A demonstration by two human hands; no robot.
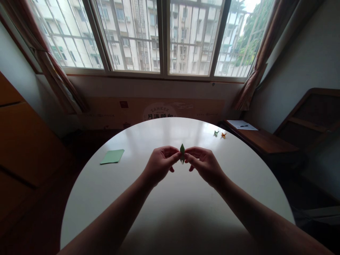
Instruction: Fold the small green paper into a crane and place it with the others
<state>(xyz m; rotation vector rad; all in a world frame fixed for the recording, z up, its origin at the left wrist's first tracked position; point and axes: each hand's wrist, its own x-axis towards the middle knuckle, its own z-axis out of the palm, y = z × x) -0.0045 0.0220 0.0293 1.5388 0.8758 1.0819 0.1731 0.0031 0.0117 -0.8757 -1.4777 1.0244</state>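
Note:
A small piece of folded green paper [182,148] is held upright above the middle of the white table. Its top narrows to a point, and its lower end splits into two thin tips. My left hand [165,161] pinches its left edge between thumb and fingers. On the opposite edge, my right hand [202,162] pinches it the same way. The fingertips of both hands nearly meet around the paper and cover part of its middle.
A stack of light green paper squares [112,156] lies on the left of the round white table [170,219]. Toward the back right stand a green folded paper bird [216,133] and an orange one [223,135]. Beyond the table's right edge, a wooden chair [265,138] carries a paper sheet [240,124] and a pen.

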